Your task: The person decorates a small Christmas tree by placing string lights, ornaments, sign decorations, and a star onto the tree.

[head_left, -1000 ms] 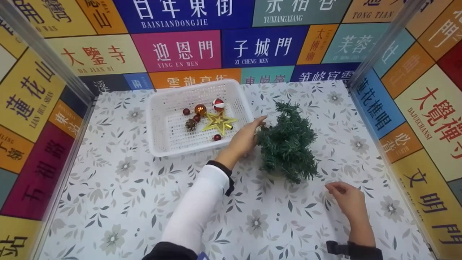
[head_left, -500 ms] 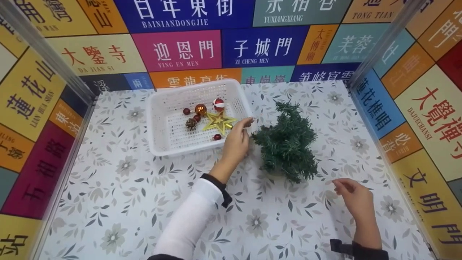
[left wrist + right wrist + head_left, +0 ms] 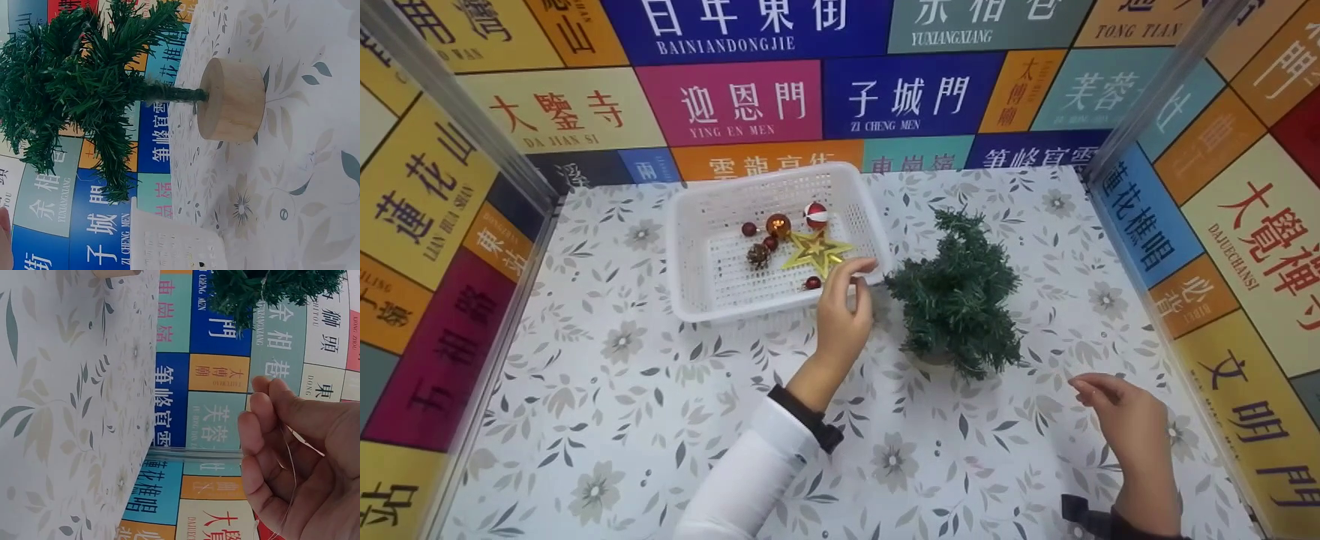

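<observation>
My left hand [image 3: 842,322] hovers at the basket's near right corner, fingers loosely bent and holding nothing. The white plastic basket [image 3: 697,313] contains a gold star [image 3: 815,251], a pinecone [image 3: 758,256] and several red and orange baubles. A small green artificial Christmas tree [image 3: 960,300] stands upright right of the basket, on a round wooden base [image 3: 236,101] seen in the left wrist view. Right of the tree, my right hand [image 3: 1132,424] is raised with thumb and fingertips together. In the right wrist view it pinches a thin thread [image 3: 293,472] that trails across the palm.
A floral-patterned cloth [image 3: 622,427] covers the table. Colourful panels with printed characters [image 3: 727,105] enclose it at the back and both sides, with clear upright strips at the corners [image 3: 1155,82].
My left hand has drawn away from the tree, leftward to the basket's edge. My right hand has shifted right, away from the tree. Tree and basket stay in place.
</observation>
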Demonstrator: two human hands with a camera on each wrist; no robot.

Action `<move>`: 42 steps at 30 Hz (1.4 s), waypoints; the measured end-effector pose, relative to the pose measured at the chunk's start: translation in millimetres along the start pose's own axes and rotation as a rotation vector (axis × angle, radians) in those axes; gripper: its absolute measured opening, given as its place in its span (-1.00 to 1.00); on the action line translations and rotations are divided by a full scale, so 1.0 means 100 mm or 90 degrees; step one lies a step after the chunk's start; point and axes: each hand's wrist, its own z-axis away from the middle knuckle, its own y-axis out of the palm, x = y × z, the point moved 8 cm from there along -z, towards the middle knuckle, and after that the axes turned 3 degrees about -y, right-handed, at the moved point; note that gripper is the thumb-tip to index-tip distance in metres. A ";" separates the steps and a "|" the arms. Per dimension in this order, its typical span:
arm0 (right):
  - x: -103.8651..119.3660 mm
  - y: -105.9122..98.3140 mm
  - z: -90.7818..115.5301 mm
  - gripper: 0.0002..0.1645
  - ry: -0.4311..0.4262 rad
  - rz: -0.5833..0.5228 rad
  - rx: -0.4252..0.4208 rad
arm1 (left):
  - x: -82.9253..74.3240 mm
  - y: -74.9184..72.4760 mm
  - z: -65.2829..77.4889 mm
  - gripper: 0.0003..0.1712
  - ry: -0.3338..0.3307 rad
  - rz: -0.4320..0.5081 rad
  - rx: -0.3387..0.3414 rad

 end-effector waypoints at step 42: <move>0.17 0.14 -0.05 -0.54 0.055 -0.174 -0.018 | -0.44 1.76 1.43 -0.59 -0.348 0.131 0.688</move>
